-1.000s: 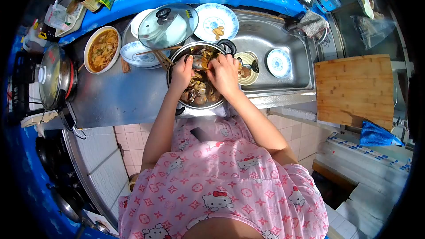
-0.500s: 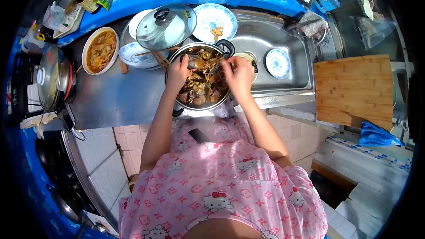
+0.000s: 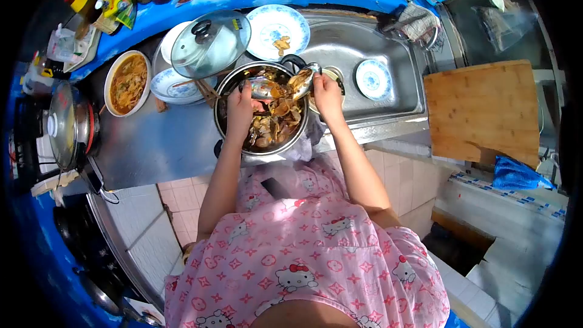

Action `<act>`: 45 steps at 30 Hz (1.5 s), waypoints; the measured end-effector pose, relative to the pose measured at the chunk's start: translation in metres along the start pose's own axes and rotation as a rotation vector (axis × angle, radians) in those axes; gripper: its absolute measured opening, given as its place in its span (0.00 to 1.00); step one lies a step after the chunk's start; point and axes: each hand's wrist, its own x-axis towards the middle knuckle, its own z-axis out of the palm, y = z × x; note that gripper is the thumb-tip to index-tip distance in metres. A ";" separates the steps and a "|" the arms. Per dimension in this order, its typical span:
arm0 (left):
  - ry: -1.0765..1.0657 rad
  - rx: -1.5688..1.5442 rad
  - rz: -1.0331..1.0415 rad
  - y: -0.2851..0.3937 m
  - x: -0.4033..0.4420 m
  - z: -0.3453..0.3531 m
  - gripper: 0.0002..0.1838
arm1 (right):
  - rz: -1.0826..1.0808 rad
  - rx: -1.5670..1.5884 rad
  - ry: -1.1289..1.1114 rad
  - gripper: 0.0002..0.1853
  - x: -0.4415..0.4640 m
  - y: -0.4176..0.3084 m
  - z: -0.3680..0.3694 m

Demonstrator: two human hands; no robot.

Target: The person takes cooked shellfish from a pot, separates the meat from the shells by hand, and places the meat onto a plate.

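Note:
A steel pot [image 3: 305,130] with black handles holds brown pieces of food, some looking like shells [image 3: 264,136]. My left hand [image 3: 239,111] is closed at the pot's left side on a shiny, shell-like piece [image 3: 262,89] that lies over the food. Over the right rim, my right hand [image 3: 328,98] pinches a second shell-like piece [image 3: 302,82] with orange-brown matter on it. The two pieces are close together; whether they touch is unclear. Behind the pot stands a blue-patterned plate [image 3: 267,21] with a few yellowish bits [image 3: 281,44].
A glass lid [image 3: 212,45] rests on dishes behind left, near a bowl of food [image 3: 129,84]. The sink [image 3: 388,45] at right holds a small plate [image 3: 373,79]. Beyond it are a cutting board [image 3: 480,109] and blue cloth [image 3: 516,173]. A lidded pan [image 3: 64,124] stands far left.
My right hand has moved from over the pot to its right rim and now holds a shell-like piece up. The camera view has shifted slightly; my left hand remains at the pot's left side.

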 end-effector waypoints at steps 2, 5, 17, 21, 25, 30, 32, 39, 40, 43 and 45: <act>-0.032 -0.125 -0.042 0.008 0.000 0.025 0.20 | 0.047 0.076 0.021 0.21 0.006 0.010 -0.016; -0.160 -0.255 -0.045 0.003 0.012 0.060 0.15 | 0.027 0.170 0.082 0.21 0.019 0.024 -0.049; -0.190 -0.448 -0.257 -0.028 0.053 0.172 0.17 | 0.018 0.269 -0.080 0.18 0.071 0.048 -0.146; 0.008 -0.621 -0.174 -0.028 0.052 0.186 0.17 | 0.227 0.544 -0.161 0.14 0.073 0.055 -0.151; 0.104 -0.499 0.002 -0.015 0.052 0.195 0.24 | 0.325 0.754 -0.208 0.09 0.074 0.064 -0.150; 0.188 -0.118 0.191 0.005 0.058 0.205 0.24 | 0.363 0.825 -0.337 0.05 0.083 0.075 -0.162; 0.187 0.077 0.260 0.010 0.059 0.206 0.21 | 0.380 0.872 -0.447 0.08 0.084 0.072 -0.170; -0.098 0.592 0.363 0.050 0.066 0.214 0.16 | 0.348 0.930 -0.946 0.23 0.093 0.089 -0.179; -0.158 0.643 0.361 0.056 0.066 0.217 0.16 | 0.319 0.929 -0.983 0.23 0.093 0.085 -0.179; -0.241 0.737 0.373 0.063 0.066 0.225 0.15 | 0.267 0.951 -1.058 0.23 0.094 0.084 -0.175; -0.298 0.807 0.405 0.066 0.066 0.230 0.15 | 0.275 0.828 -1.040 0.23 0.097 0.079 -0.174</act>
